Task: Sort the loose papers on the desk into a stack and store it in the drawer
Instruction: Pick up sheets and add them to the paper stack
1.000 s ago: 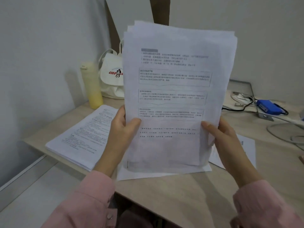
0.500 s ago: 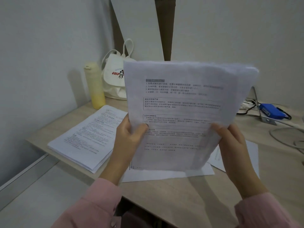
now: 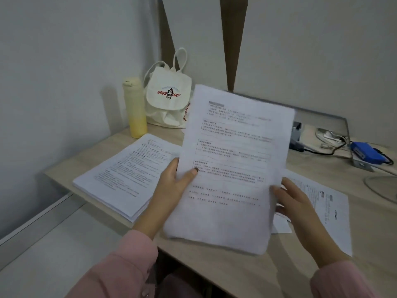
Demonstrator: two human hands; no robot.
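You have tipped the sheaf of papers (image 3: 232, 168), held upright and high a second ago, down toward the desk (image 3: 236, 272), so it now slants low over the near middle with its bottom edge close to the surface. Your left hand (image 3: 171, 186) pinches its left edge, thumb on the printed face, while your right hand (image 3: 294, 203) sits at the right edge with fingers loosely spread, and whether it truly grips is unclear. A thicker paper stack (image 3: 120, 177) lies on the left and loose sheets (image 3: 322, 203) remain at right, so gathering seems unfinished; no drawer is visible.
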